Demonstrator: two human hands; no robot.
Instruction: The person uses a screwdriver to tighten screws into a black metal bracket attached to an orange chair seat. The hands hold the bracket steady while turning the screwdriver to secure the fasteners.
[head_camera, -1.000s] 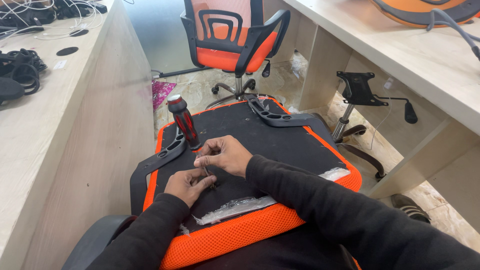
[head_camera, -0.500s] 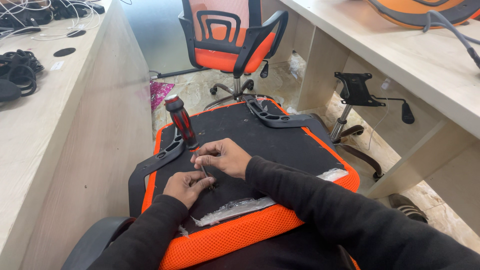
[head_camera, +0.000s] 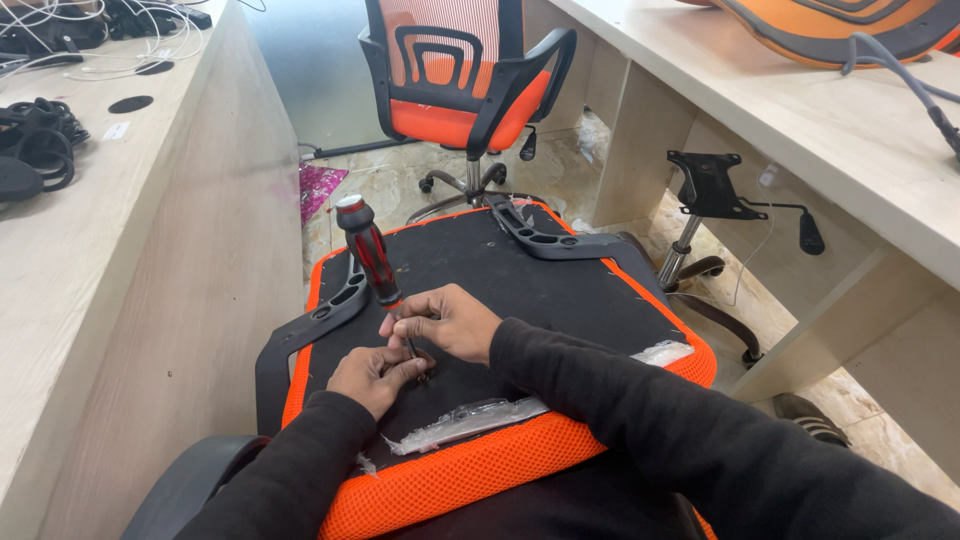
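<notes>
My right hand (head_camera: 450, 322) grips the screwdriver (head_camera: 372, 255) upright on the seat (head_camera: 520, 280) while my left hand (head_camera: 375, 375) pinches its tip.

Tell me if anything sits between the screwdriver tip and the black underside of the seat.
Nothing visible does. The right hand holds the screwdriver by its shaft, and the left hand pinches right at the tip, against the seat underside. The fingers hide the contact point itself.

Orange mesh seat cushion (head_camera: 470, 475), matt black underside, glossy plastic screwdriver handle (head_camera: 367, 250)
</notes>
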